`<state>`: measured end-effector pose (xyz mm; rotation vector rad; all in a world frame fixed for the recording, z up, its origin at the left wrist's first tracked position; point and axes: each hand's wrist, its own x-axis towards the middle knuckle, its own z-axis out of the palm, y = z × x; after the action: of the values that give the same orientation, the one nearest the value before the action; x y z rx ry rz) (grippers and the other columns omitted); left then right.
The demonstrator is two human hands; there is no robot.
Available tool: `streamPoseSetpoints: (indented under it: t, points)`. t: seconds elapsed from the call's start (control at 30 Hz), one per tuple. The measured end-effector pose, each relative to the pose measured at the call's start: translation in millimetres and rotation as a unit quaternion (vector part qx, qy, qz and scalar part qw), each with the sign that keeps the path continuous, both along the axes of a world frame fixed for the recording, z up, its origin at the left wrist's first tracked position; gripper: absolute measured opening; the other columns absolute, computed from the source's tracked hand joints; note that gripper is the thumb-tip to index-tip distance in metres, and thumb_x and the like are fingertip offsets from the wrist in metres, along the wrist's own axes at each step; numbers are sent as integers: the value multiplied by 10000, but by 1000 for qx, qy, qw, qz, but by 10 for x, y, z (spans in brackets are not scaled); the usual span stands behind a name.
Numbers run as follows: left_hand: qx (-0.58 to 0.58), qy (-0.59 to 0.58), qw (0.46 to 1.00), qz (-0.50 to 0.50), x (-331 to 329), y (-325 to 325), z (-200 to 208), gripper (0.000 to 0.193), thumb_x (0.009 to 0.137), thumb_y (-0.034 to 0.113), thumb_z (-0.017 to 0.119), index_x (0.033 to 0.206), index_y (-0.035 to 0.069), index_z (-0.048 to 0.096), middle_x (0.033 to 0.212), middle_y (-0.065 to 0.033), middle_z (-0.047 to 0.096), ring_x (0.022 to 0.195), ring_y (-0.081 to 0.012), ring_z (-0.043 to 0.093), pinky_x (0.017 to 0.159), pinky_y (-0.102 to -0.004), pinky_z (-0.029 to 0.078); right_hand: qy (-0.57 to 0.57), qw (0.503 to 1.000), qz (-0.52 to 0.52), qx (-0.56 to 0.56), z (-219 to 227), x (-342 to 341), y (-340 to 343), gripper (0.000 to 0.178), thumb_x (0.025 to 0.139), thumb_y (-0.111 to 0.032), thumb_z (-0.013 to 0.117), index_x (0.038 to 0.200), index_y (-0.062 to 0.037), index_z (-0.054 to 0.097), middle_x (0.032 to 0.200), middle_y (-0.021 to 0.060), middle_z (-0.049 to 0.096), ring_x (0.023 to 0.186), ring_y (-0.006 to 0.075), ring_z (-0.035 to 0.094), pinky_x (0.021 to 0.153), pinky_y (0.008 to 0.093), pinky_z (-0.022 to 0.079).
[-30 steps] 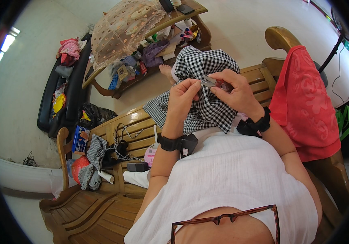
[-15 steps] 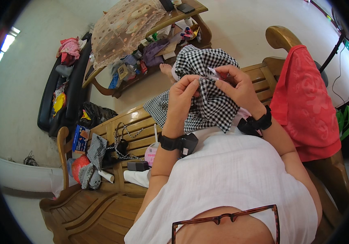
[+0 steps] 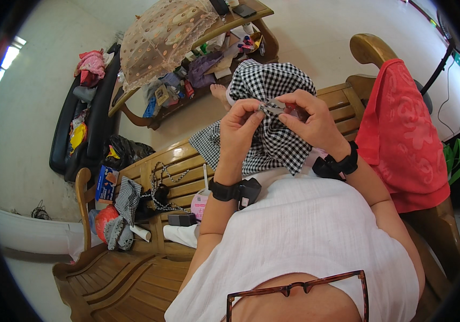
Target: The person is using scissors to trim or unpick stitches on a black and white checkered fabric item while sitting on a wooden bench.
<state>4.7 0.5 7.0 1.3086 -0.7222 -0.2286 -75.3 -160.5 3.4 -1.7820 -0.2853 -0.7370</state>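
Over my lap lies a black-and-white checked cloth (image 3: 286,137), bunched and draped toward the bench. My left hand (image 3: 241,117) is closed in a pinch on a small edge of this cloth, thumb against forefinger. Close beside it, my right hand (image 3: 310,115) is closed around small snips (image 3: 276,107) with grey metal blades and a bit of red in the palm. The blades point at the pinched edge, nearly touching the left fingertips. Fingers hide most of the snips' handle.
I sit on a slatted wooden bench (image 3: 179,153). A red cloth (image 3: 402,139) hangs over its right armrest. On the left lie a black-and-white cord (image 3: 160,188), a black box (image 3: 181,219) and a pink round fan (image 3: 198,206). Ahead stands a wooden table (image 3: 265,11) with a crowded lower shelf.
The snips' blades have swung down and leftward to the pinched cloth edge. My right hand has turned slightly, and the left fingertips have shifted a little.
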Motion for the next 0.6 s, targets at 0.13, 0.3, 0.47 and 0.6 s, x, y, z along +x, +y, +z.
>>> streamPoseSetpoints:
  t: [0.13,0.3,0.47,0.6]
  points:
    - [-5,-33,999,-2,10,3,-8,102,798,-39,556,886,1,588,937,-13,564,845,-66,504,745,-182,393,4,1000,-5,-8,9,-3,0,250,724,-68,643,965,-28,588,801,45,552,671,106,536,576,222,430]
    - [17,-79,997,17,24,15,-10,111,792,-57,549,882,-3,586,948,-25,560,846,-74,506,751,-186,396,2,1000,-6,-20,47,-18,5,248,723,-67,643,962,-27,589,802,48,555,675,109,540,581,227,436]
    - [18,-100,995,20,21,10,4,116,791,-65,547,880,-1,586,946,-28,561,847,-77,509,760,-190,398,-5,1000,-7,-15,16,-3,6,249,724,-68,642,964,-30,590,803,47,555,672,107,539,580,226,434]
    - [15,-79,997,8,13,11,13,112,792,-62,547,879,-4,585,944,-28,561,853,-79,512,765,-193,400,2,1000,-5,-2,26,-1,13,246,726,-71,636,965,-30,592,803,41,554,668,101,528,571,219,425]
